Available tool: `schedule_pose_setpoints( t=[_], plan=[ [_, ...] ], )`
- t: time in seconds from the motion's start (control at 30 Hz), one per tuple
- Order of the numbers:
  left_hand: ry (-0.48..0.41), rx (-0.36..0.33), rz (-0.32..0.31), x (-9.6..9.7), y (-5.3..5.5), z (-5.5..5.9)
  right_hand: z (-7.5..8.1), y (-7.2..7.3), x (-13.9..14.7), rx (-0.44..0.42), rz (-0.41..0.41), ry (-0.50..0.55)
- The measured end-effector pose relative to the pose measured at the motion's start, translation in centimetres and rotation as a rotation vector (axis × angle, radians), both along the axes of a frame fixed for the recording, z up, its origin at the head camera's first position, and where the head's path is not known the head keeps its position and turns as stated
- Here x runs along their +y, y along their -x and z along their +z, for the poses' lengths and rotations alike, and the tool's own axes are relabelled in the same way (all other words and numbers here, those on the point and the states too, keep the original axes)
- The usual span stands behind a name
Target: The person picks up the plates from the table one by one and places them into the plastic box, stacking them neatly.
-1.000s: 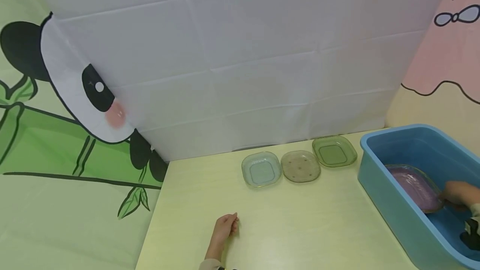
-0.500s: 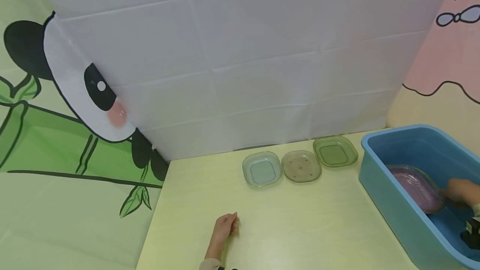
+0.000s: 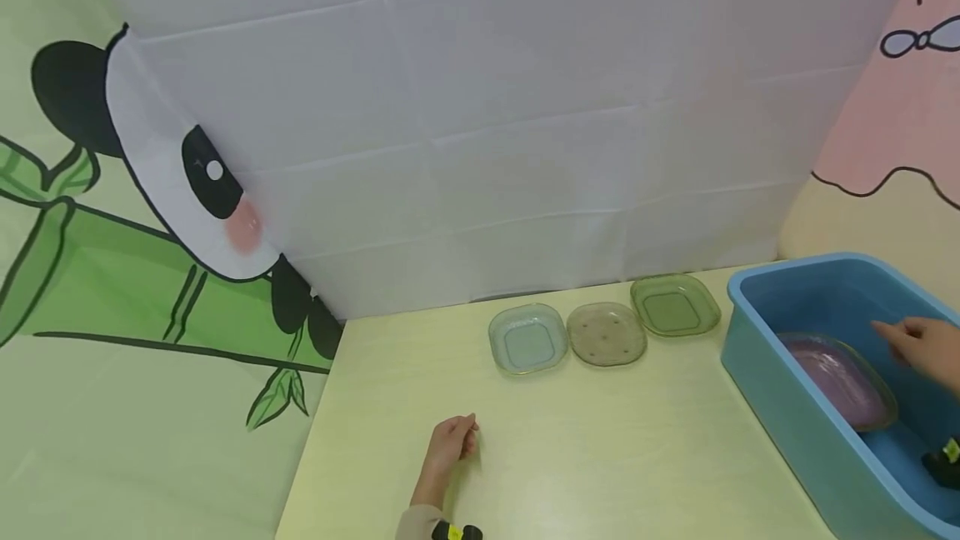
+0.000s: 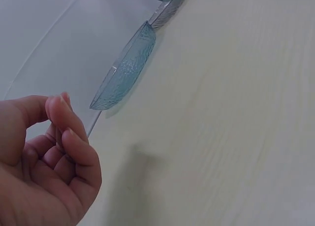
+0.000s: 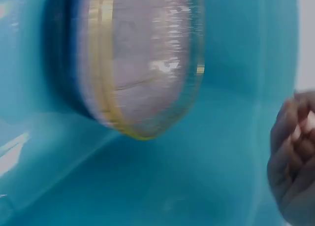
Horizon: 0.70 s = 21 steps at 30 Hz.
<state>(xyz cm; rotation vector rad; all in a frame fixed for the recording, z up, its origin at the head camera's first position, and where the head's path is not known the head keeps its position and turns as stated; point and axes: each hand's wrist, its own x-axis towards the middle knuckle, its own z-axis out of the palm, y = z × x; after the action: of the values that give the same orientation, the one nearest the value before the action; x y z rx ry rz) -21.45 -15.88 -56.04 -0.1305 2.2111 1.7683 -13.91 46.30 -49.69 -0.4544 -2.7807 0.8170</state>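
Note:
My left hand (image 3: 452,440) hovers low over the near part of the table, fingers loosely curled, thumb near the index finger and nothing between them. A pale blue glass plate (image 4: 125,68) lies ahead of it in the left wrist view. Over the blue plastic tub (image 3: 780,415) on the right, my right hand (image 3: 921,344) holds nothing; its fingers are bent, the index finger reaching out most. Inside the tub a purple glass dish (image 3: 836,382) leans against the near-left wall. Blurred in the right wrist view, this gold-rimmed dish (image 5: 142,53) has a second clear rim beside it.
Along the table's back edge stand the blue plate (image 3: 528,338), a brownish spotted plate (image 3: 606,333) and a green plate (image 3: 675,304), side by side. Behind them rises a white cloth backdrop (image 3: 480,123). The tub's high walls bound the right side.
My right hand has let go of the purple dish's edge and risen away from it. The dish stays in the tub. My left hand has hardly moved; the head view has shifted slightly.

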Motion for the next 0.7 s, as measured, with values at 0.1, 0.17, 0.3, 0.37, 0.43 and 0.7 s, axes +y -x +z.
schedule_pose_setpoints(
  t=[0.1,0.17,0.3,0.37,0.43,0.7],
  plan=[
    [0.006,-0.003,0.002,-0.5,1.1,-1.1,0.6,0.8,0.0,0.133,0.026,0.032],
    [0.012,-0.005,0.010,-0.9,1.7,-1.8,-0.2,1.8,1.5,0.230,0.031,0.056],
    [0.012,-0.002,0.016,-1.3,1.9,-1.3,-2.9,4.7,5.0,0.446,0.017,0.127],
    [0.012,-0.002,0.015,-1.4,1.9,-1.3,-2.1,5.1,4.1,0.564,-0.004,0.191],
    [0.012,-0.003,0.006,-1.5,1.8,-1.3,1.1,4.3,0.8,0.627,-0.078,0.258],
    [0.018,-0.014,0.012,-2.0,1.0,-1.5,13.5,-0.9,-15.3,0.862,-0.223,0.641]
  ],
)
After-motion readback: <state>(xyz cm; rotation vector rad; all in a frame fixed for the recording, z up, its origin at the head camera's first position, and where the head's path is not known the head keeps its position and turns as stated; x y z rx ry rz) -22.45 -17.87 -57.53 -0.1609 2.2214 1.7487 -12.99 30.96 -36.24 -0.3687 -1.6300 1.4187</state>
